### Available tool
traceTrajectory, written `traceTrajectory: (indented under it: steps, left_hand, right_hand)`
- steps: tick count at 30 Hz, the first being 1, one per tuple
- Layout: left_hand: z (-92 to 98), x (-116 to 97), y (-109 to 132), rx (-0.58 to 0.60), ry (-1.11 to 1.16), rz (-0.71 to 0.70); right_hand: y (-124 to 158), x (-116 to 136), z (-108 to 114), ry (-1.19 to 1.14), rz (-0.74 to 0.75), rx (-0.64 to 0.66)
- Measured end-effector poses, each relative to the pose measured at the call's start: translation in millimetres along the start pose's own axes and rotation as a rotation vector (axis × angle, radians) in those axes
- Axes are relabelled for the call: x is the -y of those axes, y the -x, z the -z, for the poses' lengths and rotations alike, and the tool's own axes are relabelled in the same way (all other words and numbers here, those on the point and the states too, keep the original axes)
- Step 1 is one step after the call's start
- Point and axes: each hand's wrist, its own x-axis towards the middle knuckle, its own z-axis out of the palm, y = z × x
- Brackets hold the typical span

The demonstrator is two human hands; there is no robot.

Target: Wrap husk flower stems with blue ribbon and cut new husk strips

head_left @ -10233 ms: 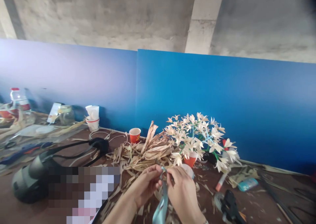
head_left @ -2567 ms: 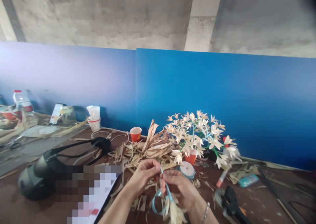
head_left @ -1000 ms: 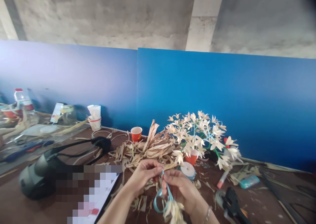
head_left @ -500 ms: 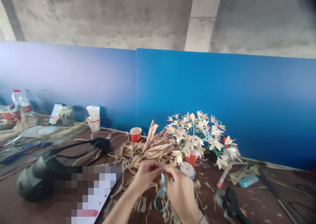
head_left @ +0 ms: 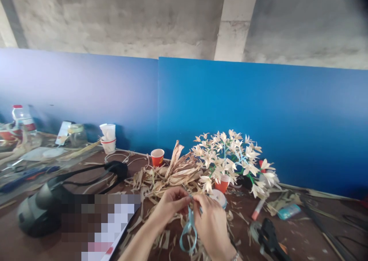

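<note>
Above the husk litter, my left hand and my right hand meet with their fingertips pinched close together. A light blue strip of tape runs down in a loop from between the fingertips, on the side of my right hand, which grips it. Whatever my left fingers pinch is small and mostly hidden. Just behind my right hand lies a tape roll, partly covered. Beyond it, a bunch of cream husk flowers stands in a red paper cup.
Dry corn husks pile up behind my hands, near another red cup. A black device with a strap lies at left, beside a blurred-out panel. At right are a black-handled tool, a glue stick and a turquoise packet.
Both hands stay in nearly the same place, fingertips slightly shifted. The hanging tape loop has swung a little and hangs slightly lower and wider. The view has moved very slightly.
</note>
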Motion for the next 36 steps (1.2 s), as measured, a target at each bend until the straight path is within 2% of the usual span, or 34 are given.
traceTrajectory:
  steps: [4, 7, 12, 14, 16, 18, 19, 21, 25, 28, 31, 36]
  left_hand:
    - [4.0, -1, -3, -0.041, -0.062, -0.031]
    - [6.6, -2, -3, -0.042, -0.069, -0.058]
    - [5.4, -5, 2, -0.019, 0.120, 0.023]
    - [3.7, -6, 4, 0.014, 0.208, 0.054]
    - [2.6, -8, 6, 0.040, 0.268, 0.063]
    - [2.5, -8, 7, 0.058, 0.287, 0.073]
    - [2.7, -8, 6, 0.048, 0.274, 0.074]
    - [3.0, -6, 4, -0.006, 0.212, 0.059]
    - [0.8, 0, -1, -0.111, 0.059, 0.010]
    - [-0.8, 1, -3, -0.112, -0.004, -0.007]
    - [1.2, 0, -3, -0.055, -0.063, 0.012]
    - [4.0, -1, -1, -0.034, -0.100, 0.043]
  right_hand:
    - [0, 3, 1, -0.104, -0.028, 0.001]
    - [-5, 4, 2, -0.371, -0.166, 0.062]
    - [-11, 1, 3, -1.210, -0.518, 0.355]
    - [-12, -1, 1, -1.472, -0.644, 0.493]
    - [-11, -3, -1, -1.605, -0.718, 0.612]
    - [-11, -5, -3, -1.636, -0.740, 0.658]
    - [-11, -4, -3, -1.598, -0.719, 0.643]
    - [-11, -3, -2, -1.406, -0.623, 0.530]
    - [-6, 2, 0, -0.678, -0.318, 0.170]
    - [-1, 4, -2, -0.229, -0.143, 0.037]
    - [1, 3, -4, -0.028, -0.049, 0.000]
    - [-1, 0, -3, 0.039, 0.002, -0.020]
